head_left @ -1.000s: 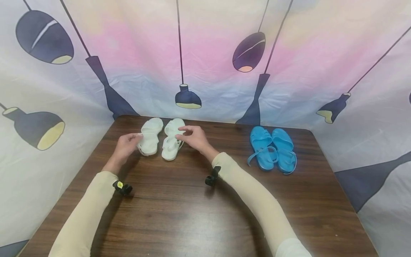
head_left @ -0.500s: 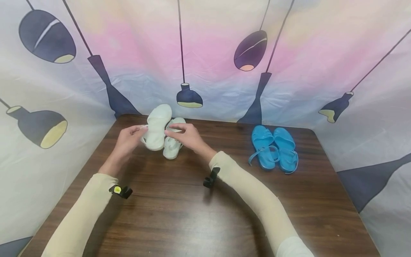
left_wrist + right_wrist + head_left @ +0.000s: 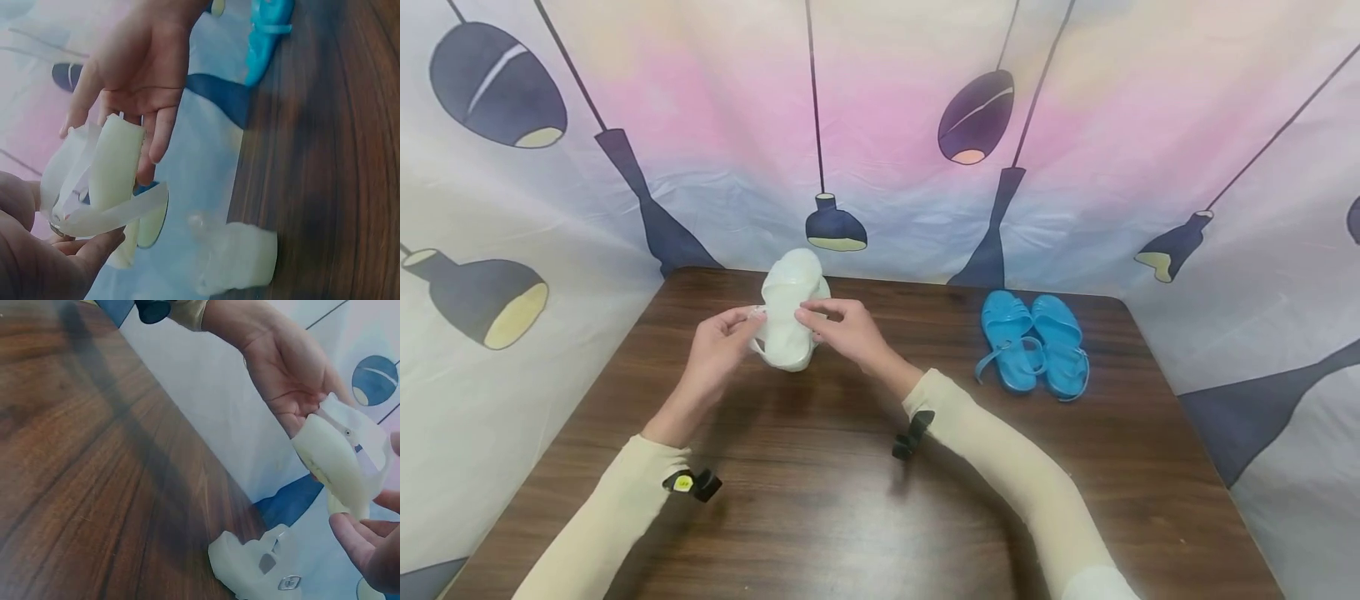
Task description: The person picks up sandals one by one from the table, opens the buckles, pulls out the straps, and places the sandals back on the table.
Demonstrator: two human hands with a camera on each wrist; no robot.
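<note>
A white sandal is held raised above the table, its insole facing the head camera. My left hand pinches its strap near the buckle, on the sandal's left side. On the other side, my right hand grips the sandal's edge between thumb and fingers. Below and behind the raised one rests the second white sandal, mostly hidden in the head view; in the left wrist view it appears as a blurred white shape.
Two blue sandals lie side by side at the table's back right. The brown wooden table ends against a fabric backdrop printed with lamps. A black wrist camera sits on the left sleeve, another on the right.
Both hands have lifted the left white sandal off the table. It has since moved right, in front of the other white sandal. The blue pair stays put.
</note>
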